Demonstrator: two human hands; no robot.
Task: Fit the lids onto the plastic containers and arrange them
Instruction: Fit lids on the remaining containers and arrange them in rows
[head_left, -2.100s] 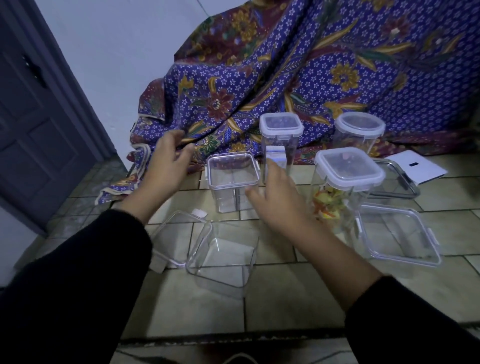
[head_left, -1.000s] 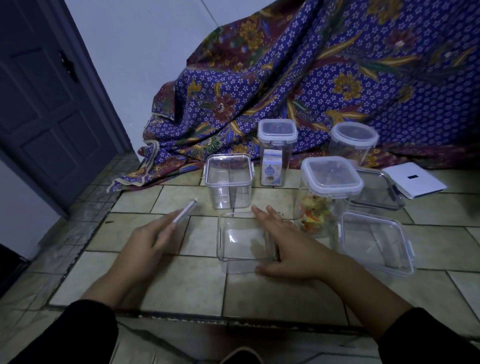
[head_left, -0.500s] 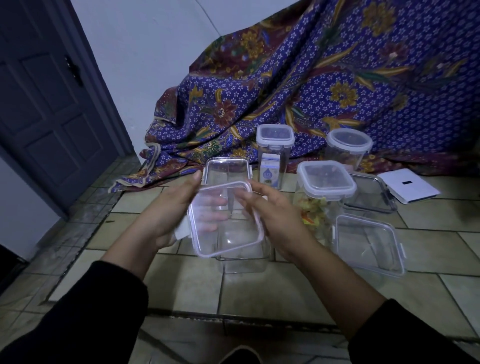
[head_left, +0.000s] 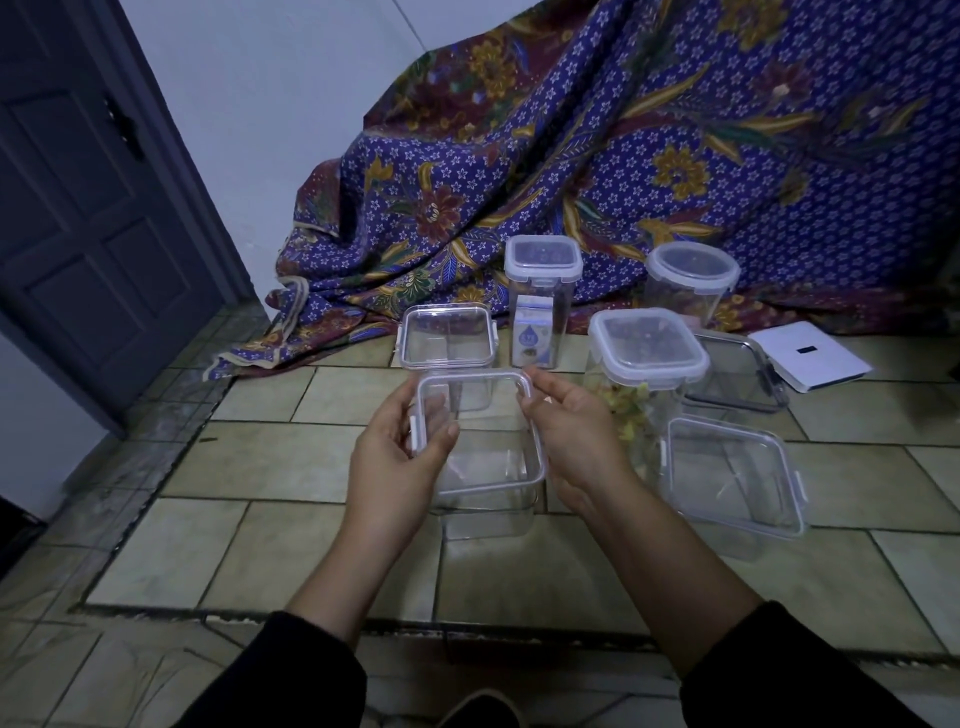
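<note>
A clear square lid (head_left: 480, 436) lies on top of a clear square container (head_left: 488, 506) standing on the tiled floor in front of me. My left hand (head_left: 400, 457) grips the lid's left edge, thumb on top near its white clip. My right hand (head_left: 574, 436) holds the lid's right edge with its fingers along the rim. Behind them stands a lidded clear square container (head_left: 448, 343).
A tall lidded container (head_left: 543, 291) with a small box inside, a round lidded one (head_left: 688, 280) and a lidded one with yellow contents (head_left: 647, 358) stand at the back right. Two flat lidded containers (head_left: 732, 473) (head_left: 737, 374) and a white box (head_left: 808, 356) lie right. Patterned cloth (head_left: 623, 171) hangs behind; a door (head_left: 88, 208) is left.
The lid, held up tilted between both hands half a second ago, has come down onto the open container. Earlier my left hand picked it up from the floor.
</note>
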